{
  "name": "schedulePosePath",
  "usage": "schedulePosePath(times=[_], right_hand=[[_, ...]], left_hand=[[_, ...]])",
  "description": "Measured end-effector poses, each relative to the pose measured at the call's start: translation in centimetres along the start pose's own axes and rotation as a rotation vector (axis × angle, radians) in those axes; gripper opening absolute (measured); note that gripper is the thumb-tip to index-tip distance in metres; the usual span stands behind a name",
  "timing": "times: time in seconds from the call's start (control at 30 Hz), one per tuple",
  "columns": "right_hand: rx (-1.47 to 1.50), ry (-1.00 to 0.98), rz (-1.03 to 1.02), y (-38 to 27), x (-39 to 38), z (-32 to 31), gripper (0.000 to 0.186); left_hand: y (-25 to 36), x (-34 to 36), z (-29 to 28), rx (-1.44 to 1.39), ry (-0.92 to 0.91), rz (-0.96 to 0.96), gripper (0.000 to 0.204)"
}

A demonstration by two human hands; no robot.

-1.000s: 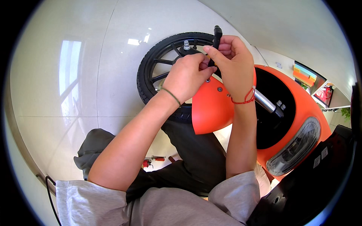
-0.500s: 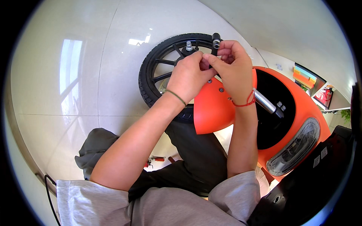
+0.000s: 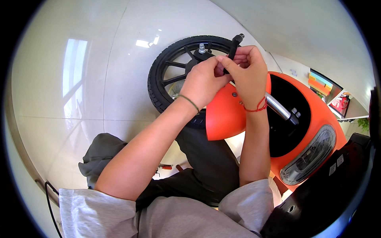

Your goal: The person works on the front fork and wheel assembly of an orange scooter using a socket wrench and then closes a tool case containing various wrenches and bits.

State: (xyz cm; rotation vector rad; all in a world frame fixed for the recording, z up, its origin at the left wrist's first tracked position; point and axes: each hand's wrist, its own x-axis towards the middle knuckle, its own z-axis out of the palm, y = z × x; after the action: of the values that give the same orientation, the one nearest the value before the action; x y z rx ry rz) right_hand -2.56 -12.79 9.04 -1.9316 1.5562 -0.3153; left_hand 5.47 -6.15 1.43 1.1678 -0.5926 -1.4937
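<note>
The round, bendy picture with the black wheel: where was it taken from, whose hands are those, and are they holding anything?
There's no robot here, just a person. A camera on their head looks down, and its very wide lens bends straight edges. The bare left hand has a green cord at the wrist; the right hand has a red one. A black bar seems held at their fingertips, but its lower end is hidden. Nearby are the black wheel, an orange curved cover, and a bigger orange body with a clear lamp. On the pale, shiny floor near the person's legs lies something with a red handle.
</note>
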Motion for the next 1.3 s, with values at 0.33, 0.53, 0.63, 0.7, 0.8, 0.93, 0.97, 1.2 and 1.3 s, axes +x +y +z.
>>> schedulePosePath(times=[0.33, 0.53, 0.63, 0.7, 0.8, 0.93, 0.97, 1.2, 1.3], right_hand=[[0.59, -0.065, 0.154, -2.0, 1.2, 0.2, 0.031], [0.459, -0.037, 0.044, -2.0, 0.9, -0.5, 0.024], [-0.097, 0.204, -0.356, -1.4, 0.8, 0.4, 0.02], [-0.293, 0.337, -0.519, -1.8, 0.5, 1.1, 0.021], [-0.391, 0.363, -0.595, -2.2, 0.0, 1.8, 0.022], [0.323, 0.092, -0.211, -3.7, -0.7, 1.1, 0.017], [0.629, -0.001, -0.02, -4.2, -0.9, 0.9, 0.017], [0.185, -0.075, -0.173, -3.2, -0.1, -0.6, 0.026], [-0.457, 0.229, -0.344, -4.2, 0.1, 0.7, 0.024]], left_hand=[[1.4, -0.2, -1.3, 0.312, -0.094, 0.053, 0.016], [2.0, -0.1, -1.6, 0.351, -0.179, 0.02, 0.019], [1.4, -0.1, -1.0, 0.312, -0.147, 0.017, 0.022], [1.3, -0.5, -0.5, 0.301, -0.085, 0.046, 0.022], [1.0, -0.6, 0.1, 0.269, -0.012, 0.102, 0.022], [1.1, -0.4, -0.2, 0.175, -0.015, 0.142, 0.022], [1.3, -0.4, -0.2, 0.172, -0.057, 0.116, 0.022], [1.8, -0.7, 0.2, 0.127, -0.089, 0.05, 0.025], [1.0, -0.9, 0.7, 0.084, 0.021, 0.115, 0.023]])
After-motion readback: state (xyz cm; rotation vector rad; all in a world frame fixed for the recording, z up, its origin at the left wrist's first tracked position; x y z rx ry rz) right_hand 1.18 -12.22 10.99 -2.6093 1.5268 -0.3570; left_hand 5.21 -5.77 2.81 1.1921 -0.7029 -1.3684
